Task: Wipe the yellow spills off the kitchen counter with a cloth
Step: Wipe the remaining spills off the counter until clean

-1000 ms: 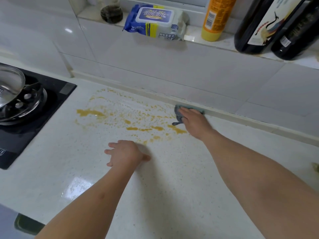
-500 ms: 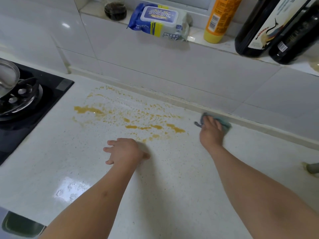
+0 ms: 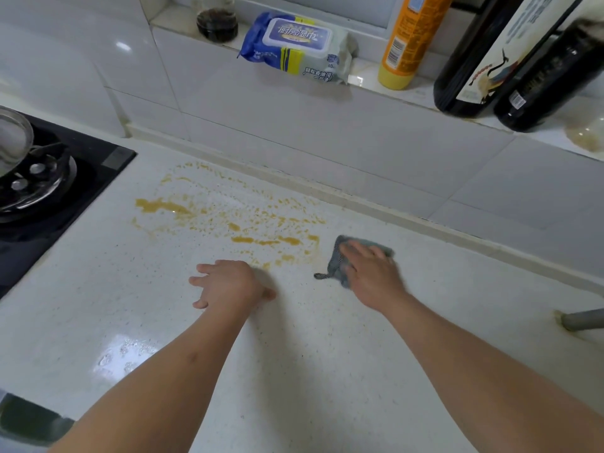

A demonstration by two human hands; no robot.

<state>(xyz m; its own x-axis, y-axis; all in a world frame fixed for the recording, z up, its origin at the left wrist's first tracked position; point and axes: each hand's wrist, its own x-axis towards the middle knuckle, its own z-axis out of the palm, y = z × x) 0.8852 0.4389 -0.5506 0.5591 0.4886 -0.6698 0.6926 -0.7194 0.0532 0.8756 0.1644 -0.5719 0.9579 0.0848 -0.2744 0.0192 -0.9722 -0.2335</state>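
Yellow spills (image 3: 228, 223) lie in streaks and small drops across the white speckled counter (image 3: 310, 354), from near the stove toward the middle. My right hand (image 3: 369, 273) presses flat on a grey-blue cloth (image 3: 336, 261) just right of the spills' right end; a short cord of the cloth trails out to the left. My left hand (image 3: 228, 282) rests palm down on the counter, fingers spread, just below the spills and holding nothing.
A black gas stove (image 3: 49, 197) with a steel pot (image 3: 13, 138) sits at the left. On the ledge above stand a small jar (image 3: 217, 22), a wet-wipes pack (image 3: 294, 47), a yellow bottle (image 3: 408, 40) and two dark bottles (image 3: 510, 60). A grey tube (image 3: 581, 318) pokes in at the right edge.
My right hand slid the cloth from the back wall edge toward me and left, to the right end of the spills. The left hand stayed in place.
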